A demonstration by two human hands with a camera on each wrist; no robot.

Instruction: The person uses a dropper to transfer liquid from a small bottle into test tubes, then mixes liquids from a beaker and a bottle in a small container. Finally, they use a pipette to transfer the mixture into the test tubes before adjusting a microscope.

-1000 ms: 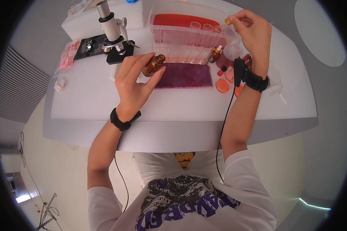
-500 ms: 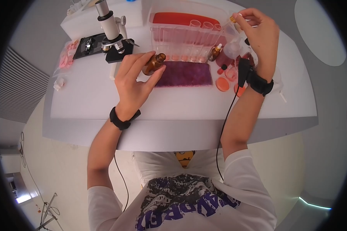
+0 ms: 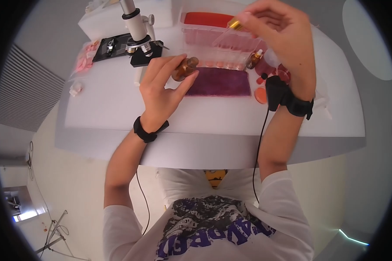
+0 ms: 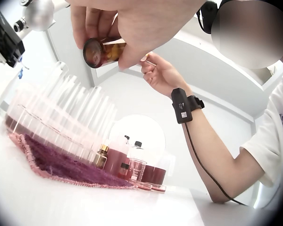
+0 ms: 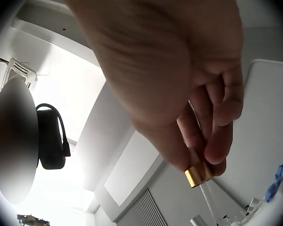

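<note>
My left hand (image 3: 159, 89) holds a small amber glass bottle (image 3: 185, 70) between thumb and fingers, tilted over the left end of a purple cloth (image 3: 222, 82). The bottle has no cap on it; its base (image 4: 93, 52) faces the left wrist camera. Higher up and to the right, my right hand (image 3: 289, 41) pinches a glass dropper by its top, just above the gold collar (image 5: 198, 175). The dropper's clear tube (image 3: 221, 38) slants down to the left, in front of a rack of test tubes (image 4: 78, 101) in the head view. The tube is apart from the bottle.
A microscope (image 3: 137, 30) stands at the back left, near a bag of pink material (image 3: 85, 58). Right of the cloth are a second amber dropper bottle (image 3: 252, 61), containers of red liquid and an orange-red dish (image 3: 260, 95). Behind the rack sits a clear bin (image 3: 187, 8).
The right hand first drew a little up and right, then came left and nearer the head camera with the dropper, toward the bottle. The bottle has tipped slightly; the head view has shifted.
</note>
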